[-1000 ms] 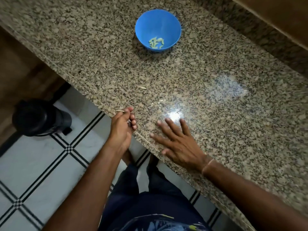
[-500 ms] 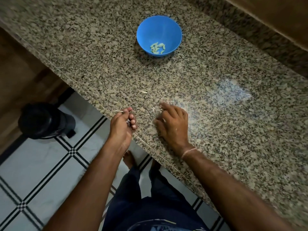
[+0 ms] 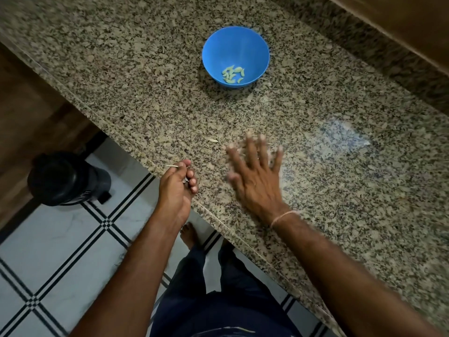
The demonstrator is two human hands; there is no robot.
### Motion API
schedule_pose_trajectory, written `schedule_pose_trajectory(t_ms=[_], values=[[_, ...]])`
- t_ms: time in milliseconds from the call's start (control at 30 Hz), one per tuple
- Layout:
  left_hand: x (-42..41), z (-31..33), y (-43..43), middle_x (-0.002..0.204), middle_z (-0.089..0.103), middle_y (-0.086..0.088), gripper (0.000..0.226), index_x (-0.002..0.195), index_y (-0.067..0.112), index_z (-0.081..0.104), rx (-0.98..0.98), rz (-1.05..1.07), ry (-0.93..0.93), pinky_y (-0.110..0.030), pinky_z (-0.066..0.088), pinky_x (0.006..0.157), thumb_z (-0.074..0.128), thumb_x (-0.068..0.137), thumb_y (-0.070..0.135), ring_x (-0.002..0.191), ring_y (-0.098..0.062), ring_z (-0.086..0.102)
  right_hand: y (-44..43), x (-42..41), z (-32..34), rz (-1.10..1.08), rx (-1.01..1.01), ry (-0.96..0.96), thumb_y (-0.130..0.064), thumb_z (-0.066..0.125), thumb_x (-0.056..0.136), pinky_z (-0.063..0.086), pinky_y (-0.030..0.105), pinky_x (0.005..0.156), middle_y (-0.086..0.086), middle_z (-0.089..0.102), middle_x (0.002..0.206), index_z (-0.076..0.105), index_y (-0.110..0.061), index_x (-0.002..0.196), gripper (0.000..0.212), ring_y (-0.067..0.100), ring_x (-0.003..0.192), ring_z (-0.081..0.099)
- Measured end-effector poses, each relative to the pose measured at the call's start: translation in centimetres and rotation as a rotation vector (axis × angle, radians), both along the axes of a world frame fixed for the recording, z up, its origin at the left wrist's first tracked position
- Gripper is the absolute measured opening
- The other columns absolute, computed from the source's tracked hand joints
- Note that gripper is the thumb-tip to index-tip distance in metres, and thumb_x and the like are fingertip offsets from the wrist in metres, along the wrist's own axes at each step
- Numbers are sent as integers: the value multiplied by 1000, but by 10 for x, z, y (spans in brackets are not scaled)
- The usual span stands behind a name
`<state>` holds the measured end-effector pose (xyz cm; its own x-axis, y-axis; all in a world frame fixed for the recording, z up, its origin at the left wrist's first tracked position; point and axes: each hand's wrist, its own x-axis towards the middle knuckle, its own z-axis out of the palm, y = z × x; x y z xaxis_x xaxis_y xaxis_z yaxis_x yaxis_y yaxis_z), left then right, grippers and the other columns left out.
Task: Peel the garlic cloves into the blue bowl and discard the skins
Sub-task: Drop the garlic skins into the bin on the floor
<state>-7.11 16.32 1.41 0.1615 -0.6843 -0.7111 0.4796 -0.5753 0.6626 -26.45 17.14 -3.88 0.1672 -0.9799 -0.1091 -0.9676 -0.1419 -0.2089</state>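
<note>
1. Far left, down on the tiled floor, stands a black round bin [image 3: 69,178], just below the counter's edge. It looks the likely home for the skins.
2. The left hand [image 3: 176,188] waits at the counter's lip, fingers curled into a cup, thumb and forefinger pinching a thin pale sliver [image 3: 172,166]. What else lies in the palm, I cannot tell. My advice: hold that cup tight against the edge and slightly below it, so nothing slips past to the floor.
3. One dry pale scrap of skin [image 3: 213,140] lies loose on the stone, just beyond the right fingertips. It needs gathering too.
4. Well back sits the round blue plastic bowl [image 3: 235,57], and the small pale peeled garlic cloves [image 3: 233,74] lie in its bottom. The peeling looks done; this is clean-up.
5. The right hand [image 3: 255,181] is spread flat and gripping nothing, blurred with motion low over the speckled granite countertop [image 3: 340,215]. The step reads as sweeping skins toward the cupped hand. Papery skins flutter, so use light, low strokes with fingers closed up, reach past that stray scrap first, and draw it straight to the edge.
</note>
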Motion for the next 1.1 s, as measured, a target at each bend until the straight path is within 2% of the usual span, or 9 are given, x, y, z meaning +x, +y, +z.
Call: schedule_pose_trajectory(t_ms=[133,267,500,600,667,800,900,1033,1100], values=[[-5,-3,-3,67,49,3,20,103,12,56,7,-8,29,-19,37,45,38,112,13,53,-7,44,20,41,-2,208,44,-9,-63,20,106,0,71,122,6,-20,173,1,-38,166,68,33,159,-18],[-5,-4,-6,68,49,4,20,104,13,56,-3,-26,19,-19,36,47,38,112,12,54,-7,43,-5,25,-6,-28,47,-41,-61,20,104,-6,70,123,7,-17,173,0,-36,166,70,32,159,-16],[-10,-8,-2,69,48,3,23,101,13,57,-13,-56,31,-18,36,46,37,112,10,54,-7,43,-39,-85,-9,-288,28,26,-58,17,108,-1,72,121,8,-19,173,-8,-25,166,72,31,159,-16],[-16,-9,-2,68,50,3,24,102,12,58,1,-69,36,-18,36,46,36,112,9,53,-7,44,-45,-72,-9,-108,32,69,-60,25,107,-4,72,122,8,-16,173,-5,-28,166,74,32,160,-14],[-19,-9,-2,67,50,3,24,103,12,57,3,-78,34,-19,35,46,36,112,9,53,-7,43,-37,-50,-8,20,14,79,-61,23,105,-3,72,122,9,-13,174,-2,-28,167,74,32,160,-11],[-18,-12,-4,66,51,4,23,104,11,59,3,-92,44,-19,35,47,38,112,12,53,-7,43,-38,-43,-3,71,34,-52,-55,21,107,-9,65,125,4,-15,174,-3,-27,167,70,26,160,-15],[-15,-16,-4,66,51,4,21,107,10,58,-3,-86,44,-19,35,46,38,112,11,53,-7,43,-78,-54,4,204,18,-35,-64,5,104,-2,60,128,6,-7,175,0,-18,167,78,24,161,-9],[-13,-21,1,67,51,4,20,107,11,58,6,-89,32,-19,36,47,39,112,12,54,-7,43,-112,-48,5,489,75,20,-65,17,105,4,58,128,6,1,175,3,-18,167,79,24,162,-3],[-14,-21,4,66,51,4,20,104,11,58,8,-92,19,-19,36,46,39,112,12,53,-7,44,-94,-44,0,518,95,0,-68,10,101,5,57,129,4,-1,175,1,-19,167,82,22,162,-5]])
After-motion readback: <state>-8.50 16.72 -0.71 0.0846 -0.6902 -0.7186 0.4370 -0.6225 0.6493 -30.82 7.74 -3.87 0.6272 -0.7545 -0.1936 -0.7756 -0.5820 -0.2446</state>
